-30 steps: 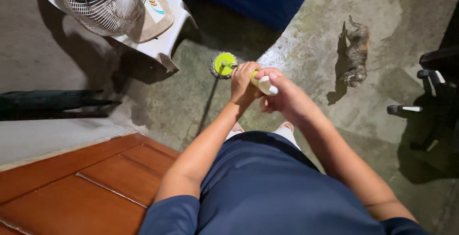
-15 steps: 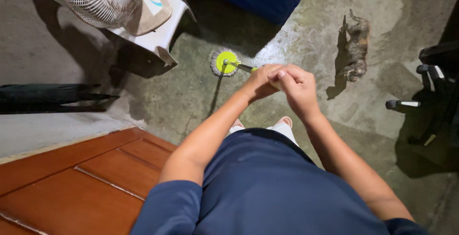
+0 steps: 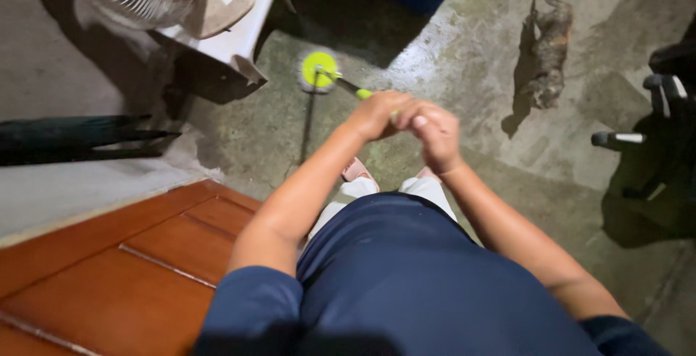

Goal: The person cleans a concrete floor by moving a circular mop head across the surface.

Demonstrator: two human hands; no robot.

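My left hand (image 3: 375,113) and right hand (image 3: 433,133) are both clenched around the mop handle (image 3: 355,89), fists touching. The handle runs forward and down from my grip to the round yellow-green mop head (image 3: 317,70), which rests on the wet concrete floor (image 3: 449,51) ahead.

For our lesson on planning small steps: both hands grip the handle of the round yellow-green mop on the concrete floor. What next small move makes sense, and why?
Probably a short push forward. The left hand and right hand hold the handle, and the round yellow-green mop head rests on the wet-looking grey concrete floor.
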